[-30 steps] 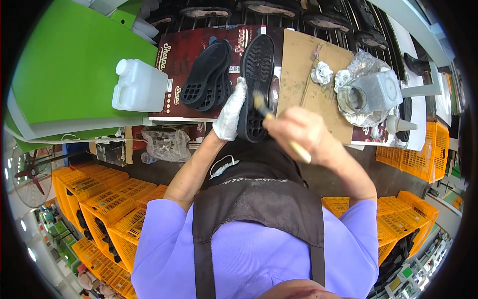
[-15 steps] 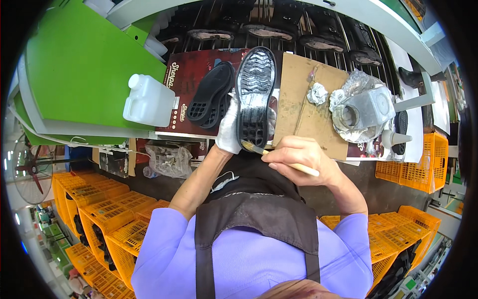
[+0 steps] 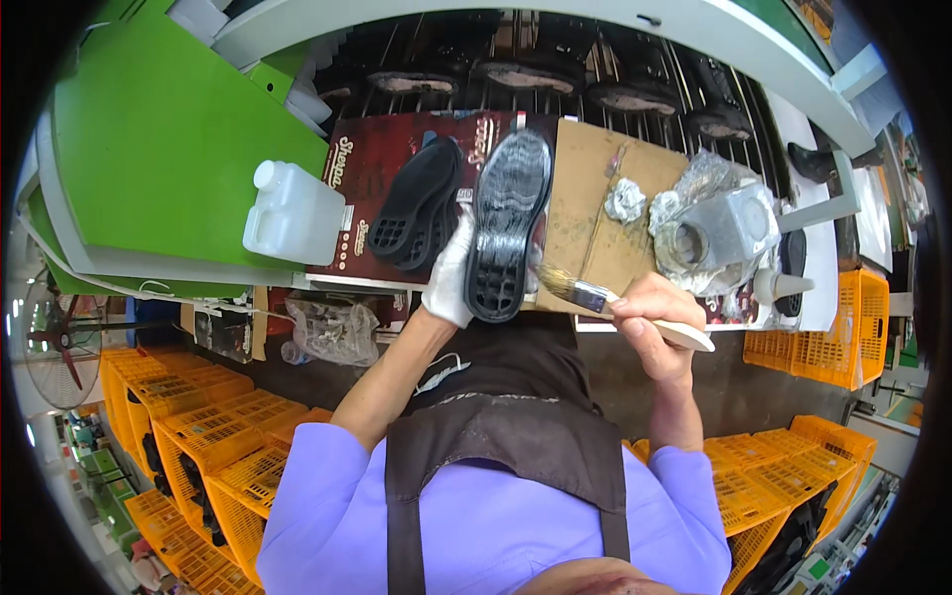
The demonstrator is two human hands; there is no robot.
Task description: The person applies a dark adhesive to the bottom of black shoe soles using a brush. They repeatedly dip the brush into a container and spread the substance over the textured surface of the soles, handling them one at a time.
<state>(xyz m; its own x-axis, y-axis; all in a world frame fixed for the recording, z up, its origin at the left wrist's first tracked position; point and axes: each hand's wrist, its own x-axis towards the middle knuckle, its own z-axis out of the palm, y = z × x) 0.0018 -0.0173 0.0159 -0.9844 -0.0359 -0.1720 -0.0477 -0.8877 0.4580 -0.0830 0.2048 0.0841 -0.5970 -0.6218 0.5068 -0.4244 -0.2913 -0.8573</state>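
My left hand (image 3: 451, 276) wears a white glove and holds a black shoe sole (image 3: 507, 226) upright by its lower edge, tread side facing me and glossy. My right hand (image 3: 654, 319) grips a paintbrush (image 3: 605, 300) by its pale wooden handle. The bristles point left and sit just beside the sole's right edge. Two more black soles (image 3: 416, 203) lie stacked on a dark red printed board (image 3: 377, 159) to the left.
A white plastic jug (image 3: 292, 216) stands at the left. A foil-wrapped glue pot (image 3: 716, 234) rests on brown cardboard (image 3: 587, 188). Shoes sit on a rack (image 3: 555, 74) behind. Orange crates (image 3: 213, 436) stand below on both sides. A green panel (image 3: 159, 139) rises at left.
The brush has come off the sole's lower part and moved right, now beside its edge. The sole stays raised in my left hand and looks wetter.
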